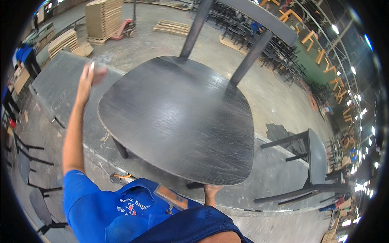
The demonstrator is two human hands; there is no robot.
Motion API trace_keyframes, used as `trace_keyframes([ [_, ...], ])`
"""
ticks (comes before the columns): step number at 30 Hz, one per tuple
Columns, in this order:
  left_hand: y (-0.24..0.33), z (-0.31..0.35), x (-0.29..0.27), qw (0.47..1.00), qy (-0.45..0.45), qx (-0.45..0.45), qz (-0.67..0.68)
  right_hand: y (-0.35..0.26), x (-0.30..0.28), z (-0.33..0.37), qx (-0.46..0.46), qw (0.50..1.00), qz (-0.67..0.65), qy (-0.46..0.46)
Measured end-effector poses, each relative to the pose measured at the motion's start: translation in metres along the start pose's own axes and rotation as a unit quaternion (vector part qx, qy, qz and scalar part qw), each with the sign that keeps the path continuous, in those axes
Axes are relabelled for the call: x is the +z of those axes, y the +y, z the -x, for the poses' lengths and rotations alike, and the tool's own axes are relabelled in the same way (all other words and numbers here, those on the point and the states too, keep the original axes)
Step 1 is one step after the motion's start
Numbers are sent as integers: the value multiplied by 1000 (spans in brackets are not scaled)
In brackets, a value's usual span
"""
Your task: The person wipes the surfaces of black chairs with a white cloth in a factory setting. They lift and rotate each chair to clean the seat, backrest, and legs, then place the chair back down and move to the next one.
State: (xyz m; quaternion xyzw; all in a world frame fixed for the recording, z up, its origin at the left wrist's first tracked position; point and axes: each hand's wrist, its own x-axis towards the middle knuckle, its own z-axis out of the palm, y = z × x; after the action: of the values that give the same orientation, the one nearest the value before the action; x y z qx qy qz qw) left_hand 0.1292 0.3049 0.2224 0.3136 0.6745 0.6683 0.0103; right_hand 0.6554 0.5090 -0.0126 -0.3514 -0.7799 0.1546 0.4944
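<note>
A dark, wood-grained chair [174,117] fills the middle of the view, its backrest on the far side. It is on or just above a long grey worktable [60,83]. At the near edge of the seat, my right hand [211,189] grips the chair from below, its fingers mostly hidden under the seat. My left hand [91,77] is raised left of the seat, apart from it and over the table. Motion blurs its fingers, and a small whitish spot shows at the fingertips; I cannot make out what it is.
A second dark chair [318,158] lies on its side at the table's right end. More dark chairs [38,202] stand at left. Behind are stacked boards [104,20], a red pallet jack [122,29] and a wooden pallet [172,27]. A person in blue [26,54] is at far left.
</note>
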Motion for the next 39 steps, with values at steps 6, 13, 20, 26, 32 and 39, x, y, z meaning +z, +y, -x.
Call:
trace_keyframes([
  [6, -174, 200, 33, 941, 122, -306, 79, -4, -9, 2, 164, 957, -207, -117],
  [13, -162, 231, 83, 950, 218, -206, 91, 16, -18, 30, 248, 875, -349, -226],
  [20, -62, 277, 127, 937, 189, -251, 153, 34, -98, -16, 187, 936, -267, -136],
  [26, 50, 281, 160, 966, 158, -134, 154, 10, -199, -84, 234, 953, -176, -82],
  [32, 82, 270, 206, 972, 125, 198, -36, -6, -202, -152, 262, 942, -195, -72],
  [39, 72, 289, 223, 817, 88, 260, -508, -3, -192, -188, 160, 981, -97, -48],
])
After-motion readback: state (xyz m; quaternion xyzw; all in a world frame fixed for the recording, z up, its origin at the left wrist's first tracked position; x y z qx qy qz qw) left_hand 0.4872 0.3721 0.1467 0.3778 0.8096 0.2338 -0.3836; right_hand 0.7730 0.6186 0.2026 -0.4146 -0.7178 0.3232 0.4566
